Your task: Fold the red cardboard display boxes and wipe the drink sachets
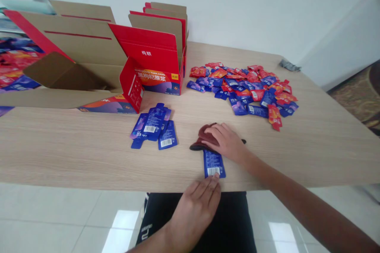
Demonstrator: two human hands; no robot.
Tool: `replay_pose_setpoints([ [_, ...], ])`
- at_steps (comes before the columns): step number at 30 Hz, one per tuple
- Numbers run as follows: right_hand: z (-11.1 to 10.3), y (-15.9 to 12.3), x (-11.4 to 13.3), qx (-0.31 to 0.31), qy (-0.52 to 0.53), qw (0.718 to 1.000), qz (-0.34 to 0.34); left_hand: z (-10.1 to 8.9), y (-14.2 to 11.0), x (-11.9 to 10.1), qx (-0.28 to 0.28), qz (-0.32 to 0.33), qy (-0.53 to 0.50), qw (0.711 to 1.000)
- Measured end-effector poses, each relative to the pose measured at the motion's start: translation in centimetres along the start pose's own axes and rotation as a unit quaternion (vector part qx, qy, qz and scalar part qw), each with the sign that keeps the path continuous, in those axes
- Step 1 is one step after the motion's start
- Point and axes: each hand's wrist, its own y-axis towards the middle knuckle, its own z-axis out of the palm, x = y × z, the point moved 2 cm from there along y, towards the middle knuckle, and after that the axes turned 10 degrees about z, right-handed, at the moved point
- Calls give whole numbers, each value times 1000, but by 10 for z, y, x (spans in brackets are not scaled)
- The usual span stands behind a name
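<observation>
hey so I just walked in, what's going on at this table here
A seated person's right hand is on a dark red cloth, which covers the upper end of a blue printed sachet. The fingers of their left hand touch its lower edge. A few blue sachets lie overlapping to the left, beside open printed cardboard boxes. Farther back on the right is a loose pile of red and blue sachets.

One brown cloth (202,136), one grey scrap (289,65), at least two cardboard boxes (157,61); piled packets (257,95) overlap too much to count.
</observation>
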Motion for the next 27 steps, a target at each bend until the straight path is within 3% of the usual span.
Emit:
replay_pose_setpoints([
  [4,-4,31,-18,-30,-40,998,25,-4,5,3,17,1,-27,999],
  [7,-24,24,-27,-122,-7,988,97,-14,16,13,13,-37,-110,993],
  [11,-54,-25,-36,-240,66,942,224,-24,38,36,-18,-113,-222,968],
  [15,-60,-89,-45,-227,115,905,340,-18,62,61,-29,-217,-136,966],
  [18,-50,-128,-50,-214,147,872,415,-11,75,74,11,-281,-52,958],
  [21,-39,-152,-52,-229,175,836,466,-10,87,81,104,-316,-46,942],
  [23,-36,-160,-52,-248,181,817,489,-12,95,84,157,-327,-66,929],
  [27,-35,-162,-51,-256,167,789,534,-16,105,96,199,-321,-107,920],
])
